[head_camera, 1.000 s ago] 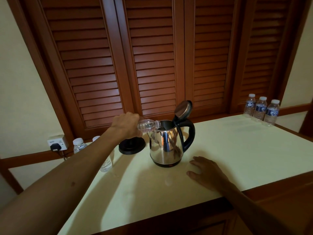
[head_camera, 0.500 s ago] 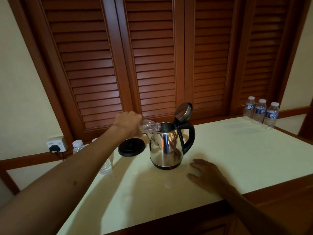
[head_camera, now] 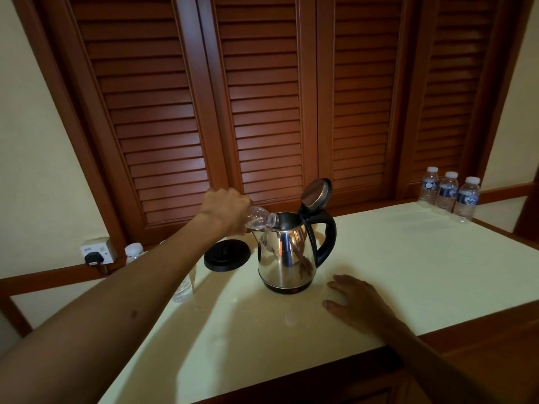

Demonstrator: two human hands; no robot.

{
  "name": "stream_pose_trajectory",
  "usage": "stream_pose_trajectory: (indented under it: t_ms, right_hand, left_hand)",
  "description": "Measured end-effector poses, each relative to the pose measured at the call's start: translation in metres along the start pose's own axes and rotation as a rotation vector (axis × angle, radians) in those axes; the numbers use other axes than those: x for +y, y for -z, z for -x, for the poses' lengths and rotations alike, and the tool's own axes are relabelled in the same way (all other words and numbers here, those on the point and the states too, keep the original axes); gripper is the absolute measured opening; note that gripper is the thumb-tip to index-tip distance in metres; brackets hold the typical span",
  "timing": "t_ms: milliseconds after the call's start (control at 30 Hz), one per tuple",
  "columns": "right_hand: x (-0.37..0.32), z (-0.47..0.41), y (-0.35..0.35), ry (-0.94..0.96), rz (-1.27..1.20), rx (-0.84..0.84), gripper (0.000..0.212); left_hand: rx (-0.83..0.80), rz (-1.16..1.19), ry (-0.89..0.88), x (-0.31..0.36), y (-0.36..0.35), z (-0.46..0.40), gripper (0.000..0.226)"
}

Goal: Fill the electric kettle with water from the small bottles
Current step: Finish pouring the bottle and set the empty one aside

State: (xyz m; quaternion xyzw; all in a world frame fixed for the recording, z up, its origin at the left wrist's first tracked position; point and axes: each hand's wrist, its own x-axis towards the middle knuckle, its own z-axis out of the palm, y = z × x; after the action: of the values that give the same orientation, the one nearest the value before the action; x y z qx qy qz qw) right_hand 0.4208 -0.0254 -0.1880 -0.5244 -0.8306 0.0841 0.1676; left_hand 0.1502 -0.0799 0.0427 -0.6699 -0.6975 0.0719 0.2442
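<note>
A steel electric kettle (head_camera: 287, 258) with a black handle stands on the cream countertop (head_camera: 408, 272), its lid (head_camera: 316, 193) flipped up. My left hand (head_camera: 226, 209) grips a small clear bottle (head_camera: 261, 218) tipped on its side, neck at the kettle's open mouth. My right hand (head_camera: 357, 298) rests flat on the counter just right of the kettle's base, fingers spread. Three capped bottles (head_camera: 447, 193) stand at the far right corner.
The kettle's black base (head_camera: 227, 255) lies to the left of the kettle. Two more bottles (head_camera: 135, 253) stand behind my left forearm, partly hidden. A wall socket with a black plug (head_camera: 97, 253) is at the left. Louvred wooden doors (head_camera: 262, 97) close off the back.
The bottle stays at the kettle's mouth in my left hand. My right hand has not shifted on the counter. The view has tilted down slightly.
</note>
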Motion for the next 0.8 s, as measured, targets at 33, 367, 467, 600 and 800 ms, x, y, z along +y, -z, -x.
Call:
stream_pose_trajectory:
  t_ms: [33,367,467,600,800]
  right_hand:
    - [0.000,0.000,0.000,0.001,0.001,-0.001,0.067]
    - [0.002,-0.001,-0.001,0.006,-0.017,0.005,0.073]
    - [0.002,-0.001,-0.001,0.007,-0.012,-0.001,0.070]
    - [0.002,0.000,-0.001,0.004,-0.012,0.003,0.071]
    - [0.002,-0.001,-0.001,0.002,-0.007,-0.001,0.076]
  left_hand:
    - [0.003,-0.004,0.000,0.000,0.000,0.000,0.049]
    - [0.024,-0.091,-0.023,0.005,0.004,-0.006,0.057]
    - [0.047,-0.111,-0.034,0.007,0.003,-0.009,0.056]
    - [0.093,-0.164,-0.066,0.010,0.003,-0.015,0.051]
    - [0.173,-0.253,-0.088,0.015,0.000,-0.021,0.043]
